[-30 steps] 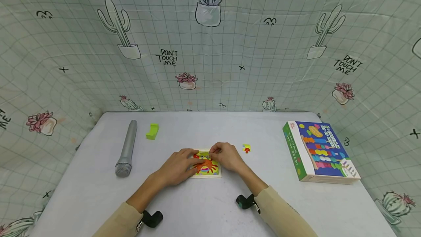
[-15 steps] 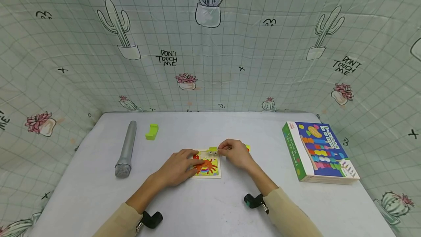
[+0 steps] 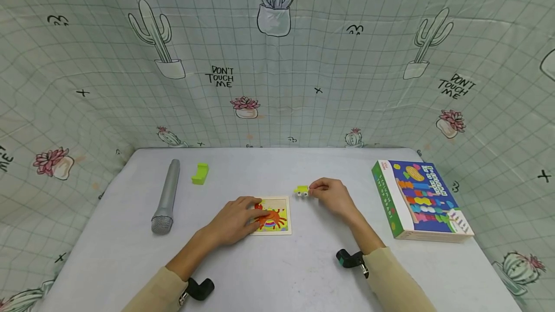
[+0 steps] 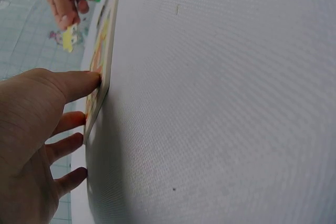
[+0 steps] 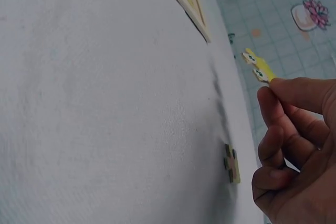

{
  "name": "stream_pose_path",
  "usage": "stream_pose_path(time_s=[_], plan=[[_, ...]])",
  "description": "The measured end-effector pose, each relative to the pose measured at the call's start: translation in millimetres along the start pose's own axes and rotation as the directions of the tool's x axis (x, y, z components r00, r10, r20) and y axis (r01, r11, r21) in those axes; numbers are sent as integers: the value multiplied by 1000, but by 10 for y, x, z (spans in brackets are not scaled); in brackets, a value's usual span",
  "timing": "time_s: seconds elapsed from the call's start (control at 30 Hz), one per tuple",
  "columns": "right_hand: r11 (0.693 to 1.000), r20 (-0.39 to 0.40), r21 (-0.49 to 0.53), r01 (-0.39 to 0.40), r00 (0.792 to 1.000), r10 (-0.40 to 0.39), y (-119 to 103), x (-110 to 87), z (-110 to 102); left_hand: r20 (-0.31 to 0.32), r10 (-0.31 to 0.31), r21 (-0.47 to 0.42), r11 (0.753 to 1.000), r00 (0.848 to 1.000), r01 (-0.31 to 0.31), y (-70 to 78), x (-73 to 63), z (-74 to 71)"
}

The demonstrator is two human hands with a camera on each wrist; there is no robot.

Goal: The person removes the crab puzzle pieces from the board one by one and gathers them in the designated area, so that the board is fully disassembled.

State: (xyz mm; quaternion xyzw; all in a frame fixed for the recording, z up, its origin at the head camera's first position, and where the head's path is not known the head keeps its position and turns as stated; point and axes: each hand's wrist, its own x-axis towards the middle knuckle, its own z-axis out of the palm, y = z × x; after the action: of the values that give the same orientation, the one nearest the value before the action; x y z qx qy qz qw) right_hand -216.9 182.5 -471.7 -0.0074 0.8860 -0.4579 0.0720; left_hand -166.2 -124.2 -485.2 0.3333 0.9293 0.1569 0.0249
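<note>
A small square jigsaw puzzle board point(image 3: 282, 229) with a pale frame and an orange crab-like picture lies flat on the table. My left hand point(image 3: 236, 220) rests over its left side, fingers spread and thumb pressing near the front edge, as the left wrist view shows. The strip along the board's far side shows bare pale backing. Right of it, my right hand point(image 3: 331, 196) pinches a yellow-green puzzle piece point(image 5: 266, 69) with two printed eyes between thumb and index finger, raised over the table. Below that hand lies another puzzle piece point(image 5: 232, 164), hidden in the head view.
On the left lies a grey microphone point(image 3: 166, 196), with a lime-green curved block point(image 3: 200, 174) beside it. A colourful toy box point(image 3: 422, 201) sits at the right edge of the white table point(image 3: 260, 278). A cactus-print cloth point(image 3: 303, 52) hangs behind.
My right hand has lifted the eyed puzzle piece out of the board's far right corner and carried it right and away from me. My left hand stays on the board.
</note>
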Motion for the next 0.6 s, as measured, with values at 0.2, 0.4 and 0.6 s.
stream_pose_path(time_s=[0.2,0.4,0.6], plan=[[999,-41,-53,-9,999,7,88,31,-87,-6,-2,-2,1000,1000,2,-6,6,0],[991,-67,-135,-10,998,1,172,37,-80,-9,-2,-2,1000,1000,2,-5,3,9],[989,-72,-146,0,997,-10,211,38,-60,2,-11,-15,1000,1000,11,4,-10,-5]])
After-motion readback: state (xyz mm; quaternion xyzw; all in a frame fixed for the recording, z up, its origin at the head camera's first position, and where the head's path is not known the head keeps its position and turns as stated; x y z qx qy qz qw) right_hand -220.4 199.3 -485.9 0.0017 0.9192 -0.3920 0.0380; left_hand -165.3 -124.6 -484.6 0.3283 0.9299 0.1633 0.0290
